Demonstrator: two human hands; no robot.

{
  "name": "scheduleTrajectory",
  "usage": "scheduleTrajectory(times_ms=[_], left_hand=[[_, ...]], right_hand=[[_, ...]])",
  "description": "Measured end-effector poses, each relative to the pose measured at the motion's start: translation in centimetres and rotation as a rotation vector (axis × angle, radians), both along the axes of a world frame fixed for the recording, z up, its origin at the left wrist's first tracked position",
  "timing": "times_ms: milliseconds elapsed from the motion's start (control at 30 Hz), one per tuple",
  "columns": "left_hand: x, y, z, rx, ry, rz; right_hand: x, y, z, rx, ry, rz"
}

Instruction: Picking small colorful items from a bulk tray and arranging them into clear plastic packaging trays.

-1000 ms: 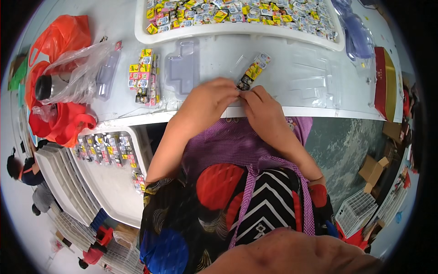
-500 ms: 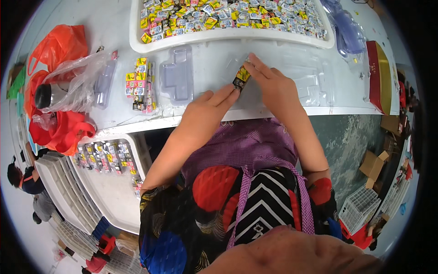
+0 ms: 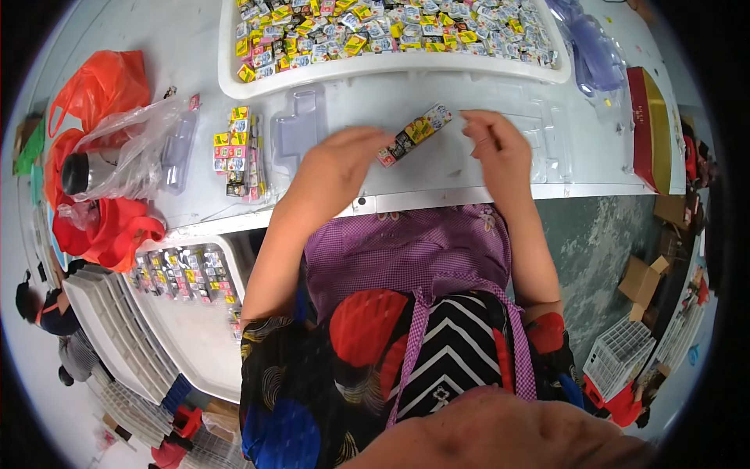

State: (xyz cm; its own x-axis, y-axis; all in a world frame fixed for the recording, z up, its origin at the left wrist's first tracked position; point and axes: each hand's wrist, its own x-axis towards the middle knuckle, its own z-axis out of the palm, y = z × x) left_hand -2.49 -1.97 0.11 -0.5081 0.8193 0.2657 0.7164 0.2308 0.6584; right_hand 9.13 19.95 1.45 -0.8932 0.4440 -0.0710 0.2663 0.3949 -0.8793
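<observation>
A short row of small printed boxes, in black, yellow and white, lies slantwise on the white table in front of me. My left hand is beside the row's near left end, its fingers stretched out and slightly blurred; whether they touch it I cannot tell. Off the far right end, my right hand hovers apart from the row, with loosely bent fingers and nothing visible in them. Left of my left hand lies a clear plastic blister tray. More clear trays lie to the right of my right hand.
A white bin full of small boxes stands at the back. Stacked boxes, red bags and a dark-lidded bottle are at left. A red and gold box stands right. Below left, a white tray holds filled packs.
Both hands have come off the row of boxes: my right hand moved away to the right, my left hand drew back left. The row now lies uncovered.
</observation>
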Motion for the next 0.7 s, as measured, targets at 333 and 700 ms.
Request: scheduleTrajectory(times_ms=[333,700], left_hand=[[-1.3,4.7,-0.1,0.825,-1.263,0.454],[-0.1,7.9,-1.7,1.012,-0.899,0.586]], right_hand=[[-2.6,1.8,-1.6,0.333,0.272,0.212],[-2.2,0.3,-0.4,0.093,0.016,0.128]])
